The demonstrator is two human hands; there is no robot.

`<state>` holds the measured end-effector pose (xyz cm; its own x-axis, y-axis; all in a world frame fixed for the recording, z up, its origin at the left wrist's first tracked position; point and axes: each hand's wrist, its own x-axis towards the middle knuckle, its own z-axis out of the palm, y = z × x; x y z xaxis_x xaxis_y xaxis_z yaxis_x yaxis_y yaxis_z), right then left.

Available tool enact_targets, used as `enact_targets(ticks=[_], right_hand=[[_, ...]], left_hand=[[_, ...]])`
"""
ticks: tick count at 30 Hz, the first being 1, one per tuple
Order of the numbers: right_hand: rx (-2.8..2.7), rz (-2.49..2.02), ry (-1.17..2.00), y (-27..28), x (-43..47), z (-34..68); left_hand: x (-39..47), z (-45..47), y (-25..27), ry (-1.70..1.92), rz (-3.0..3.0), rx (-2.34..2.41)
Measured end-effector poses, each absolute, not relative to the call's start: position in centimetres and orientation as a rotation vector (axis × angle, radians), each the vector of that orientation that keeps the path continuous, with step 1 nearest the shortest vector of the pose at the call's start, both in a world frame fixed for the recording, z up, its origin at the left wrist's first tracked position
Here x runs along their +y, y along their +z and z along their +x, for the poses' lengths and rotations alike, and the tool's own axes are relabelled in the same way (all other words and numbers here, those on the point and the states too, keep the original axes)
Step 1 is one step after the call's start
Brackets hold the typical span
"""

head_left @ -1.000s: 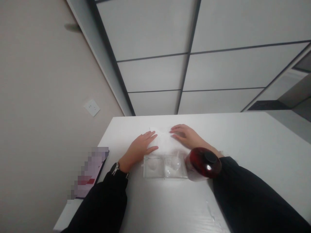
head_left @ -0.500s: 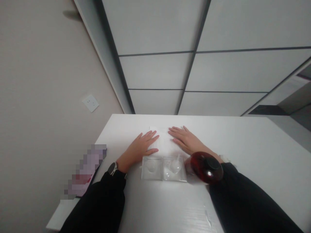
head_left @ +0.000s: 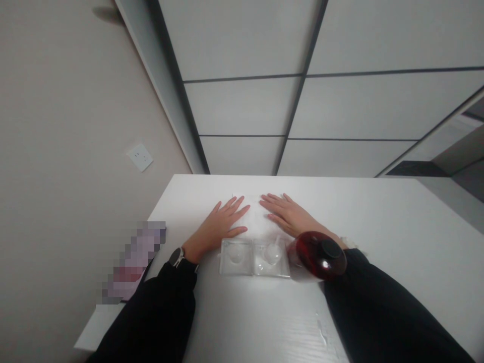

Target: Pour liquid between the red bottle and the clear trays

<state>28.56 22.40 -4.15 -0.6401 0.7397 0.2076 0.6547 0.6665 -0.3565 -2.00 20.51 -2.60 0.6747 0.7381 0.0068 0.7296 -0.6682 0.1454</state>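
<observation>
My left hand [head_left: 220, 223] lies flat with its fingers spread, palm down on what looks like a thin white sheet [head_left: 255, 218], hard to tell from the white table. My right hand [head_left: 288, 214] is also palm down, fingers stretched out, at the sheet's right side. Nearer to me stands a clear two-compartment box [head_left: 252, 275]. Each compartment shows a rounded clear shape; the right one [head_left: 272, 253] looks like a small spoon. Beside the box, a container with a dark red lid and black knob [head_left: 321, 255] partly covers my right forearm.
The white table [head_left: 397, 242] reaches back to white panelled doors [head_left: 242, 108]. A blurred-out flat item [head_left: 136, 262] lies at the table's left edge. A wall socket [head_left: 140, 157] is above it. A clear strip or wet streak [head_left: 321, 330] shows near the front.
My left hand has slid slightly forward and right, its fingers a little more spread. My right hand keeps nearly the same pose. The whole view has shifted slightly.
</observation>
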Motion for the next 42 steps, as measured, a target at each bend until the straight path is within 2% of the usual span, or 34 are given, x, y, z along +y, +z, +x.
enact_targets(ticks=[12, 18, 22, 26, 28, 34, 42], right_hand=[[-2.541, -1.169, 0.364, -3.6, 22.2, 28.9], [-2.345, -1.213, 0.492, -2.1, 21.6, 29.2], [-2.013, -1.157, 0.626, -0.6, 19.2, 30.6], [-1.645, -1.167, 0.760, 0.5, 14.3, 32.1], [-1.484, -1.153, 0.819, 0.7, 11.4, 32.4], [-1.398, -1.025, 0.662, 0.9, 6.5, 30.7], [-1.513, -1.011, 0.580, 1.9, 6.5, 27.8]], left_hand=[[20.1, -1.5, -1.3, 0.017, 2.730, 1.203], [20.5, -1.6, -1.3, 0.083, 2.710, 1.249], [20.7, -1.5, -0.8, 0.275, 2.559, 1.235], [19.6, -0.8, 1.3, 0.644, 2.050, 1.118], [18.8, -0.3, 2.3, 0.701, 1.761, 0.985], [17.7, 0.2, 3.1, 0.493, 1.375, 0.569], [18.0, 0.3, 2.2, 0.389, 1.326, 0.428]])
